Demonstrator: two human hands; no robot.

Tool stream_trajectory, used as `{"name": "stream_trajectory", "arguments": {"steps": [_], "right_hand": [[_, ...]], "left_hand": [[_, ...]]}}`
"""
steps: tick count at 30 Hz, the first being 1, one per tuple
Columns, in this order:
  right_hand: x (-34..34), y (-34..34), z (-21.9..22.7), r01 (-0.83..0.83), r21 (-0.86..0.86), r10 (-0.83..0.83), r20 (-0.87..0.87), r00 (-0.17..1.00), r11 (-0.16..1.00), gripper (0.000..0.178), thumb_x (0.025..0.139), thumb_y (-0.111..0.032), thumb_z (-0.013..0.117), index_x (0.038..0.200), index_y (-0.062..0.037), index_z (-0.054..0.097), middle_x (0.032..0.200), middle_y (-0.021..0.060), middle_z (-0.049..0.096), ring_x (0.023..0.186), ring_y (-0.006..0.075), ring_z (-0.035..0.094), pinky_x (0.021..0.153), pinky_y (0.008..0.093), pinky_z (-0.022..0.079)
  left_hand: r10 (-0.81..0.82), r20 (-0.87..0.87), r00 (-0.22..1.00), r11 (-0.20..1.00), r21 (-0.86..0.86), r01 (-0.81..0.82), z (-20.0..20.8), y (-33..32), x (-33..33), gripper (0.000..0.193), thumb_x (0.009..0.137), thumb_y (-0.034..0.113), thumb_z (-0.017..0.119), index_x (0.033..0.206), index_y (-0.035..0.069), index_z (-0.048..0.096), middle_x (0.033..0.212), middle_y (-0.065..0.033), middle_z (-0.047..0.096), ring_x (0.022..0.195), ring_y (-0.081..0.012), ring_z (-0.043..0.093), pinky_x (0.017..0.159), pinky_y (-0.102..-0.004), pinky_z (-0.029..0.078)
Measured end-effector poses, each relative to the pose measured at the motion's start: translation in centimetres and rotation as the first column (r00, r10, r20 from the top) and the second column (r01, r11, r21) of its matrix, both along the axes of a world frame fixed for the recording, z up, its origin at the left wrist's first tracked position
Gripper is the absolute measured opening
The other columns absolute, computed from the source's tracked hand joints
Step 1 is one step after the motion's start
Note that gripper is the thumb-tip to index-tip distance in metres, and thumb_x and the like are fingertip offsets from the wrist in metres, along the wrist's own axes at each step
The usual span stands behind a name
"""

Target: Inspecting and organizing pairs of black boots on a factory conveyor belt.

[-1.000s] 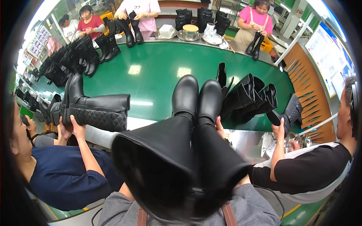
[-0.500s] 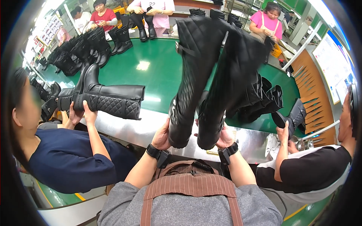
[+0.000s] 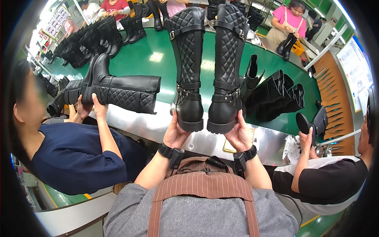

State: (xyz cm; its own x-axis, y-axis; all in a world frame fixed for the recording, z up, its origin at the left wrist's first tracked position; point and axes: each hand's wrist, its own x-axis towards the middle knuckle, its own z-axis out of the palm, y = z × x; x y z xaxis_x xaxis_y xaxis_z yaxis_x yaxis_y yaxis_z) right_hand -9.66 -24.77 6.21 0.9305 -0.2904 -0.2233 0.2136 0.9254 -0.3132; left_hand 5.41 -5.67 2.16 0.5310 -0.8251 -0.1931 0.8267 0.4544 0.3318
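While the left boot [image 3: 188, 59] and right boot [image 3: 227, 59] are held side by side at upper centre of the frame, shafts upward, your left hand [image 3: 176, 134] grips the former's foot and your right hand [image 3: 240, 135] the latter's. Each thumb lies against the outer side near the heel; the other fingers are largely hidden, their spread indeterminable.

Left boot [image 3: 188, 67], right boot [image 3: 227, 67]: tall, black, quilted, strapped with buckles; side by side, just apart, heels nearest.

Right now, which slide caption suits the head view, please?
Left hand and right hand each hold a quilted black boot.
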Motion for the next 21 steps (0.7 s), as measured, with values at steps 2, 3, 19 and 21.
{"name": "stream_trajectory", "arguments": {"steps": [2,3,19,21], "right_hand": [[0.2,0.1,-0.3,0.016,-0.04,-0.018,-0.058,0.998,0.999,0.057,0.098,-0.044,0.052,0.141,-0.009,0.039,0.141,0.015,0.049,0.131,0.0289,0.048,0.108,0.0471,0.042],[0.4,0.1,-0.4,0.025,-0.049,-0.029,-0.073,0.997,0.998,0.057,0.098,-0.044,0.052,0.141,-0.0093,0.039,0.141,0.0148,0.049,0.131,0.0288,0.048,0.108,0.0471,0.042],[-1.5,-0.4,-3.1,-0.159,-0.292,0.14,-0.084,0.987,0.943,0.061,0.1,-0.046,0.047,0.145,-0.0069,0.037,0.145,0.0117,0.048,0.131,0.028,0.049,0.11,0.0468,0.037],[-1.8,-0.8,-3.7,-0.181,-0.268,0.175,-0.048,0.983,0.946,0.063,0.098,-0.045,0.052,0.145,-0.0074,0.037,0.146,0.0113,0.047,0.132,0.0274,0.047,0.11,0.0474,0.037]], "left_hand": [[-0.016,0.019,1.0,1.0,-0.024,0.017,-0.2,0.0,0.0,0.055,0.099,0.05,0.046,0.14,0.014,0.046,0.135,-0.0047,0.058,0.124,-0.0214,0.054,0.107,-0.0418,0.04],[-0.014,0.029,0.999,1.0,-0.022,0.015,-0.3,0.0,0.0,0.055,0.099,0.05,0.046,0.14,0.014,0.046,0.134,-0.0046,0.058,0.123,-0.0213,0.055,0.106,-0.0416,0.04],[-0.142,0.156,0.977,0.985,-0.075,0.156,-4.0,1.9,0.4,0.07,0.094,0.05,0.052,0.149,0.011,0.033,0.147,-0.0079,0.046,0.135,-0.0263,0.045,0.113,-0.0499,0.032],[-0.141,0.176,0.974,0.984,-0.079,0.157,-3.8,2.0,0.2,0.068,0.095,0.05,0.053,0.148,0.011,0.036,0.147,-0.0086,0.046,0.134,-0.0265,0.045,0.112,-0.049,0.033]]}}
